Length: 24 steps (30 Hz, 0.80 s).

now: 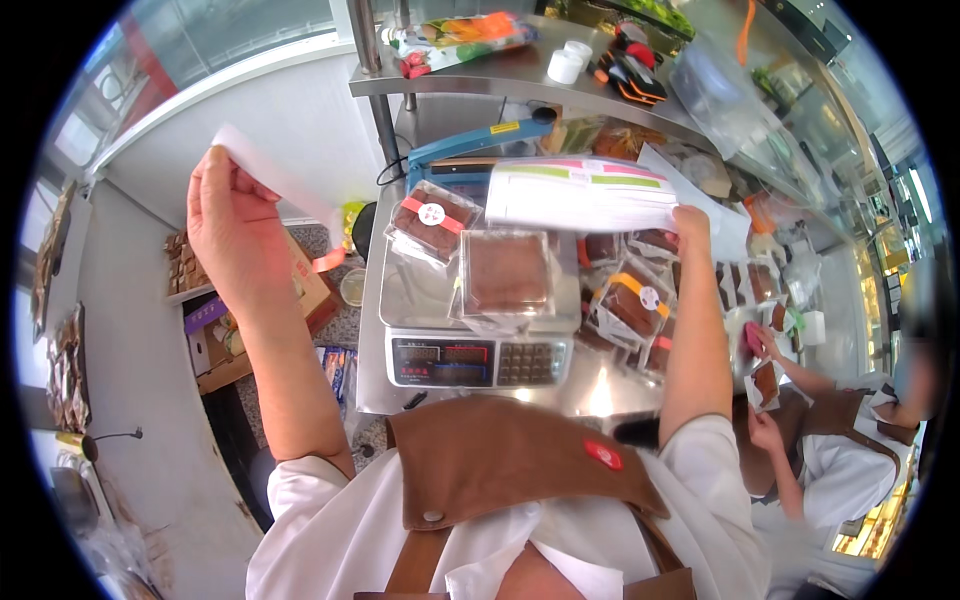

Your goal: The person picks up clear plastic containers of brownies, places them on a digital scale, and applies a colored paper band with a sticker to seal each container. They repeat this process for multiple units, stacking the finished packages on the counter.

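Note:
Raised at the left, my left hand (229, 217) pinches one end of a thin white strip (259, 169), blurred, with an orange-red curl (328, 260) near its lower end. My right hand (690, 225) grips the right edge of a stack of printed sheets (581, 196) with pink and green bands, held above the scale. On the electronic scale (409, 292) rest a clear pack of brown cake (505, 271) and, behind it to the left, another cake pack with a red band (433, 217). To the right lies a pack with an orange band (636, 300).
A blue bag sealer (480, 142) stands behind the scale, under a steel shelf (465, 75) holding white rolls (565, 66) and a colourful bag (457, 37). Cardboard boxes (217, 352) are low at the left. At the right, a co-worker's hands (765, 431) hold a wrapped piece.

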Available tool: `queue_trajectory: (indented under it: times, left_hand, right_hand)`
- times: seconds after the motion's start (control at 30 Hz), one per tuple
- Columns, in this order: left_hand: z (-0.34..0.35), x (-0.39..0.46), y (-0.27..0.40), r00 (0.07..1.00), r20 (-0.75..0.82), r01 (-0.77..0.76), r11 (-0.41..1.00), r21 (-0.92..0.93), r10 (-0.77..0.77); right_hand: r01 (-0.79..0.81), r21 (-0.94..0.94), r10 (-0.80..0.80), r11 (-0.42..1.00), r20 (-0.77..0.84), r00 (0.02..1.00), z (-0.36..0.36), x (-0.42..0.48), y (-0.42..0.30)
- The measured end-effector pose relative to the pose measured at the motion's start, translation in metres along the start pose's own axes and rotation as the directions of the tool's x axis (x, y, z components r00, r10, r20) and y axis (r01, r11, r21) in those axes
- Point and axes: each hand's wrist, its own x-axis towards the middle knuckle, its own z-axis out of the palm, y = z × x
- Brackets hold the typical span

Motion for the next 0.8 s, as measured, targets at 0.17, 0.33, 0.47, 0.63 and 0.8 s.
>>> queue_trajectory:
  times: [0.17,0.33,0.47,0.63,0.8]
  left_hand:
    - [0.019,-0.009,-0.012,0.998,0.061,0.009,0.998,0.07,-0.013]
    - [0.04,-0.032,-0.022,0.985,0.163,0.035,0.992,0.122,-0.055]
    - [0.078,-0.052,-0.033,0.952,0.305,-0.036,0.986,0.163,-0.016]
    - [0.109,-0.063,-0.042,0.77,0.636,-0.377,0.841,0.388,0.052]
    - [0.105,-0.045,-0.039,0.248,0.937,0.164,0.963,0.212,-0.248]
  right_hand:
    - [0.285,-0.048,-0.287,0.957,-0.04,0.957,0.025,-0.005,0.004]
    - [0.737,-0.266,-0.758,0.622,0.031,0.651,0.063,-0.139,-0.067]
    - [0.786,0.126,-0.746,0.605,0.434,0.505,0.079,-0.27,-0.106]
    - [0.738,0.203,-0.754,0.643,0.338,0.564,0.092,-0.282,-0.105]
    - [0.868,0.149,-0.877,0.474,0.175,0.448,0.086,-0.252,-0.088]
